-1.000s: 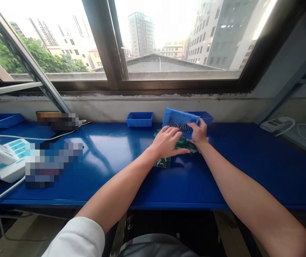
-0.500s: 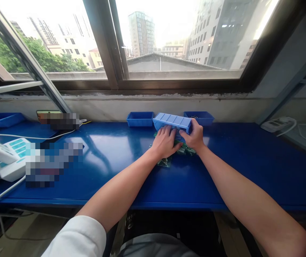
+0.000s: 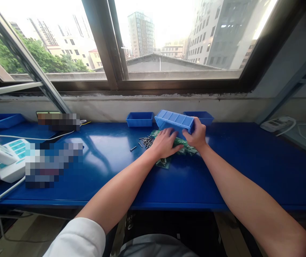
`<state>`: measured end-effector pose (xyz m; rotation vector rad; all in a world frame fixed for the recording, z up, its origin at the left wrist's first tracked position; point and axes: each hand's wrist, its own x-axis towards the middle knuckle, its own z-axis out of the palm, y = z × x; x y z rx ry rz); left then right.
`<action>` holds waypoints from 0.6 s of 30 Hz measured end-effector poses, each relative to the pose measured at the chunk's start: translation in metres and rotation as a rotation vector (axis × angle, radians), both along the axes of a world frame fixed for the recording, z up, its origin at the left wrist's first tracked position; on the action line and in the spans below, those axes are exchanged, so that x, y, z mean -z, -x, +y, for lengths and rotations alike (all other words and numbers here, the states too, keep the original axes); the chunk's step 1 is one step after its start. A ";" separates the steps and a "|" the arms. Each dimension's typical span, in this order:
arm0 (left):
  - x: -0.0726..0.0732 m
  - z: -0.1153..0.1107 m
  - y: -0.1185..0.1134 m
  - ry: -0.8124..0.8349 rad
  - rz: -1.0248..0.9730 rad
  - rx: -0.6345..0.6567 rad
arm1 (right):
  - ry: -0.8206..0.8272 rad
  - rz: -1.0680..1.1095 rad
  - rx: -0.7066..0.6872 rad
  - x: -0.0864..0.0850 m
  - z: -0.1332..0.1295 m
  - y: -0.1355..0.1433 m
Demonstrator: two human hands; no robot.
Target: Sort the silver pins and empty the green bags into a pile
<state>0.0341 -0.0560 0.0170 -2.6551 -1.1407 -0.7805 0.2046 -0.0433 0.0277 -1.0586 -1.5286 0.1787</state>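
My right hand [image 3: 197,134] grips the right end of a light blue bin [image 3: 174,118], which is tipped on its side above the table. My left hand [image 3: 165,144] lies at the bin's lower edge with its fingers spread, over green-tinted clear bags [image 3: 186,147]. Fingertips of my left hand are partly hidden at the bin. Beside that hand, to the left, several dark screws [image 3: 146,141] lie in a loose pile on the blue table [image 3: 110,178]. One screw [image 3: 133,148] rests apart from the pile.
Behind the tipped bin stand a blue bin [image 3: 140,119] on the left and another [image 3: 205,117] on the right. A white device [image 3: 10,157] with cables sits at the left, and a power strip [image 3: 276,123] at the far right. A metal frame rises at the left.
Screws now lie on the table left of my left hand, where none showed before. The tipped bin and my right hand have shifted slightly right.
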 end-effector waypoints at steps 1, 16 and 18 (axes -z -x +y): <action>-0.001 -0.001 0.000 -0.004 0.003 0.004 | -0.011 -0.005 0.013 0.000 0.000 -0.001; -0.015 0.017 0.028 -0.176 -0.325 -0.137 | 0.258 0.693 -0.305 -0.001 0.025 -0.005; -0.015 0.018 0.030 -0.144 -0.327 -0.067 | 0.347 0.708 -0.390 -0.003 0.026 -0.005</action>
